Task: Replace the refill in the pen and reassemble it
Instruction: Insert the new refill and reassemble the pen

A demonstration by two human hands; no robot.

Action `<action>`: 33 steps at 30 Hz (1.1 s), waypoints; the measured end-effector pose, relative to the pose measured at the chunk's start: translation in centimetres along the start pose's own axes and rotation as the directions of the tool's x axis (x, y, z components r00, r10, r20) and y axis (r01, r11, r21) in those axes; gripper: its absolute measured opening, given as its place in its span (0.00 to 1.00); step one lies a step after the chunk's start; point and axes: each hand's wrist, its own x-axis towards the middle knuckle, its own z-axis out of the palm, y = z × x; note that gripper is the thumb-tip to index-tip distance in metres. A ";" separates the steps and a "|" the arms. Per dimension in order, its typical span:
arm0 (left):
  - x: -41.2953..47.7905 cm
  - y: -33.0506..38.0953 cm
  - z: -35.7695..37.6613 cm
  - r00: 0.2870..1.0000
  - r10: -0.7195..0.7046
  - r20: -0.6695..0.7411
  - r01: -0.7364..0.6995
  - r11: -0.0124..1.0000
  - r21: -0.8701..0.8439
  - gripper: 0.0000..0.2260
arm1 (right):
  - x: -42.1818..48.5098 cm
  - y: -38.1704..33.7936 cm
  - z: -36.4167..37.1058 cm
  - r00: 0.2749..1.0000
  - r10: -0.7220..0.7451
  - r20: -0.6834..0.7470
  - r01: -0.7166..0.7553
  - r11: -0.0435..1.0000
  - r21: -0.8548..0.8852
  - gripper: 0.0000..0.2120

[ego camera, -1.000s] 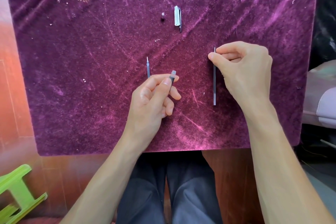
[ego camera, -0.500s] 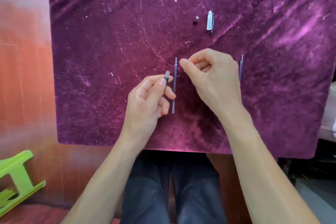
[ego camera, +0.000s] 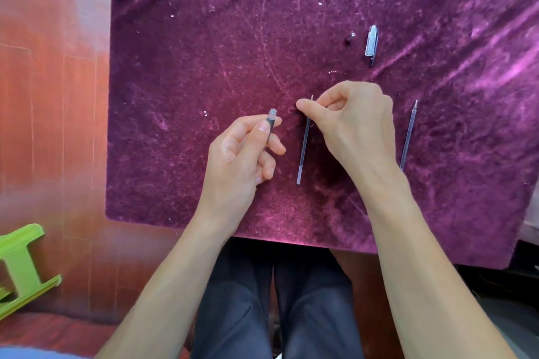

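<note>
Pinching the thin translucent refill [ego camera: 303, 148] near its tip, your right hand [ego camera: 354, 125] holds it over the purple velvet desk [ego camera: 204, 67]; your left hand [ego camera: 242, 154] clamps the dark pen barrel [ego camera: 271, 125].

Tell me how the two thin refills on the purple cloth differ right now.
The refill near the middle is pinched close to its top end by the right hand, while the refill on the right lies untouched on the purple cloth. The middle refill sits between the two hands, next to the left hand holding the pen barrel; the right refill lies beyond the right wrist. Both are slim, pale sticks pointing away from the person, leaning slightly right.
</note>
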 end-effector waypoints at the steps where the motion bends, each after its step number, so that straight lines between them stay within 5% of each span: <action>1: 0.0 0.0 -0.1 1.000 0.001 0.002 -0.001 1.000 0.000 0.11 | 0.0 0.0 0.0 1.000 0.005 0.004 -0.005 1.000 0.001 0.13; 15: 0.1 -0.1 -0.3 1.000 -0.014 0.019 0.014 1.000 0.009 0.11 | 0.1 0.0 -0.5 0.996 0.029 0.078 -0.034 0.997 0.070 0.10; 19: 0.0 -0.2 0.0 1.000 -0.020 0.022 0.020 0.999 0.026 0.11 | 0.3 0.8 -1.2 0.993 -0.002 0.118 -0.025 0.974 0.227 0.11; 27: -0.1 -0.2 1.8 0.997 -0.026 0.071 0.023 0.999 0.048 0.11 | -0.4 3.7 -5.4 0.996 0.076 0.050 -0.089 0.680 0.728 0.09; 33: 0.1 -0.4 3.7 0.991 -0.016 0.132 0.005 0.996 0.085 0.09 | -1.3 5.6 -6.2 0.976 0.216 0.023 -0.136 0.526 0.840 0.09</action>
